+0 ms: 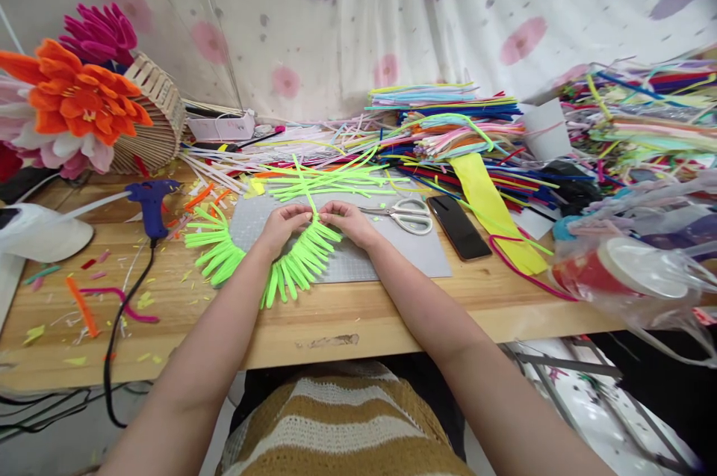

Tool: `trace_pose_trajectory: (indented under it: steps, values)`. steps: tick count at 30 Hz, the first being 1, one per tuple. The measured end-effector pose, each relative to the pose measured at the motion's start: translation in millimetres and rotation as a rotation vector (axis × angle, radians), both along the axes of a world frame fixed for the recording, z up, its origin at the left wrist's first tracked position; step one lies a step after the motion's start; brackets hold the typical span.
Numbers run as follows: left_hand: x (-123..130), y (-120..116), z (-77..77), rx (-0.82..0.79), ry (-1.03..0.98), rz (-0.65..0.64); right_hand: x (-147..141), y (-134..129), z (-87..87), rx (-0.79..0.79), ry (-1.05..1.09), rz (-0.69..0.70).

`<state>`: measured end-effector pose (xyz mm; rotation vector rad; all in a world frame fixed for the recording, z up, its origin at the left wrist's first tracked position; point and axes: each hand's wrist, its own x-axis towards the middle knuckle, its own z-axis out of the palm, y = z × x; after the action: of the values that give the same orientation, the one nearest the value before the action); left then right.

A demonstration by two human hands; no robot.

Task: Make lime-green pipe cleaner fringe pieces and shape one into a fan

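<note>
A fringe of looped neon-green pipe cleaners (294, 261) curves over the table in a U shape. At its right upper end, my left hand (284, 228) and my right hand (348, 223) meet, each with fingertips pinched on the green strand. One green stem sticks up between them. Behind my hands lies a loose pile of green pipe cleaners (336, 181) on the grey cutting mat (392, 259). Scissors with white handles (411, 216) rest to the right of my right hand.
A blue glue gun (151, 207) stands at left, its black cord running down over the table edge. Right of the mat lie a phone (459, 228) and a yellow strip (498, 214). Bundled pipe cleaners (448, 106) fill the back. Felt-like flowers (84, 99) sit at far left.
</note>
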<state>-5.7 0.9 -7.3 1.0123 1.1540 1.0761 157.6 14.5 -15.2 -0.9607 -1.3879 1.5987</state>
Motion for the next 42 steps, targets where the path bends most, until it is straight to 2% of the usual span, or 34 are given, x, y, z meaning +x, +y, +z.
trace_pose_trajectory:
  steps: [6, 8, 12, 15, 19, 23, 32, 34, 38, 42]
  values:
    - [4, 2, -0.9, 0.069, 0.134, 0.097, -3, 0, -0.4, 0.088, -0.132, -0.077]
    - [4, 2, -0.3, 0.037, 0.093, 0.104, -1, 0, -0.1, 0.062, -0.128, -0.058]
    - [4, -1, 4.1, -0.084, -0.069, 0.037, 2, 1, 0.1, -0.059, -0.056, -0.003]
    - [4, -3, 8.0, -0.169, -0.15, 0.022, 2, 1, 0.1, -0.094, -0.008, -0.019]
    - [6, -2, 7.5, -0.12, -0.029, 0.054, 1, 0, 0.2, -0.074, -0.057, -0.101]
    - [5, -1, 3.6, -0.069, 0.098, 0.084, 4, 1, -0.4, -0.084, -0.043, -0.045]
    - [6, -4, 12.4, -0.174, -0.188, -0.026, 7, 10, -6.7, -0.197, 0.211, 0.014]
    - [5, -3, 11.3, -0.148, -0.168, 0.001, 10, 10, -5.9, -0.188, 0.208, 0.016]
    - [2, 1, 5.1, -0.037, -0.002, 0.114, 16, 9, -3.0, -0.126, 0.132, -0.014]
    - [0, 3, 1.1, -0.027, 0.053, 0.129, 15, 9, -3.3, 0.004, -0.012, -0.058]
